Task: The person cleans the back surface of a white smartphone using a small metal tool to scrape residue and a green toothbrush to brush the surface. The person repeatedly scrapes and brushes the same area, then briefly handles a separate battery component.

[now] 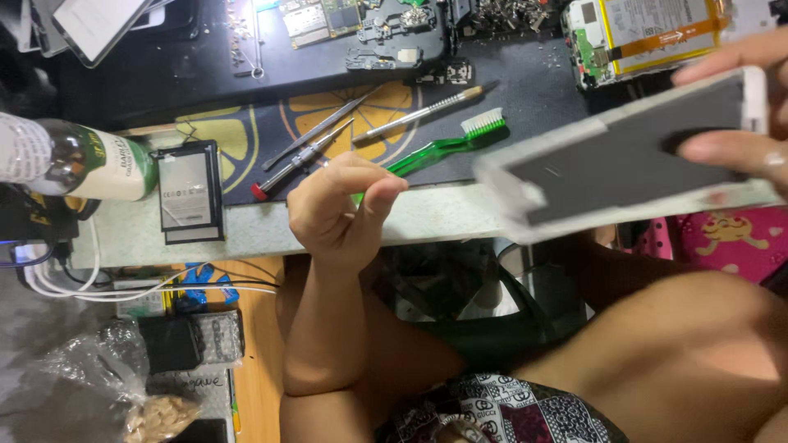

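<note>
My left hand (341,205) is at the table's front edge, fingers curled and thumb pressed over the handle end of a green toothbrush (447,143). The toothbrush's white bristles point away across the dark mat (542,90). My right hand (739,107) is at the right edge. It grips a white-framed phone body with a dark panel (624,160), held tilted above the table edge and blurred. Its thumb lies on the dark panel and a finger runs over the top edge.
Metal tweezers (324,127), a red-tipped screwdriver (300,160) and a thin brush (423,111) lie on the mat beside my left hand. A flat black battery (190,193) and a green-labelled bottle (90,160) sit left. An opened phone (640,37) and circuit parts (386,33) lie at the far side.
</note>
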